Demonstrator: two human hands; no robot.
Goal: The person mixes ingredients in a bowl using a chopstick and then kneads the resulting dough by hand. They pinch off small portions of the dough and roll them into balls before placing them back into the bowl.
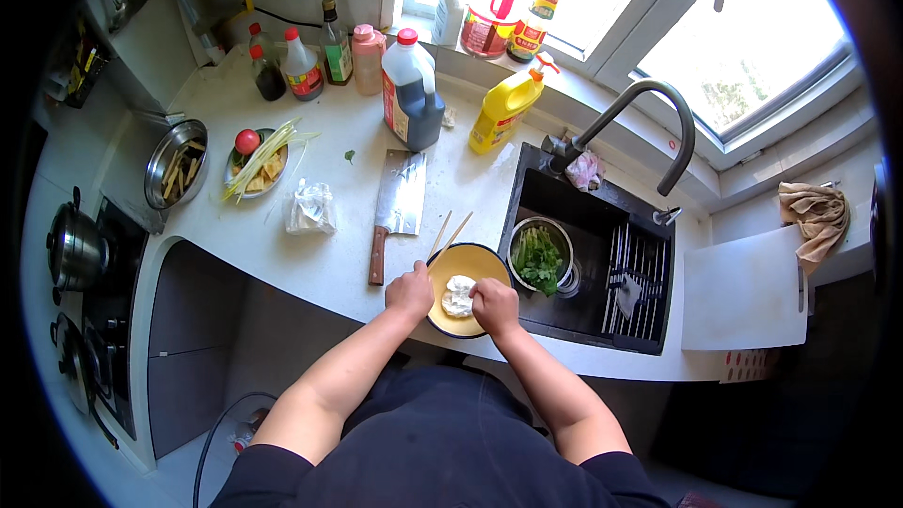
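Close in front of me at the counter's near edge is a yellow bowl (482, 263) with a dark rim. A lump of white dough (457, 294) lies in it. My left hand (410, 293) is closed at the bowl's left side, and a pair of wooden chopsticks (455, 231) sticks up out of it; whether it also grips the rim is hidden. From the right, my right hand (494, 307) reaches over the rim with curled fingers pressed on the dough. Left of the bowl lies a cleaver (403, 198) with its wooden handle toward me.
A black sink (555, 198) on the right holds a pot of leafy greens (538, 259) beneath a curved faucet (682, 122). Behind stand a dark-liquid jug (414, 99) and a yellow pump bottle (506, 113). Leftward are a crumpled plastic bag (310, 209), a vegetable plate (268, 169) and a metal bowl (175, 155).
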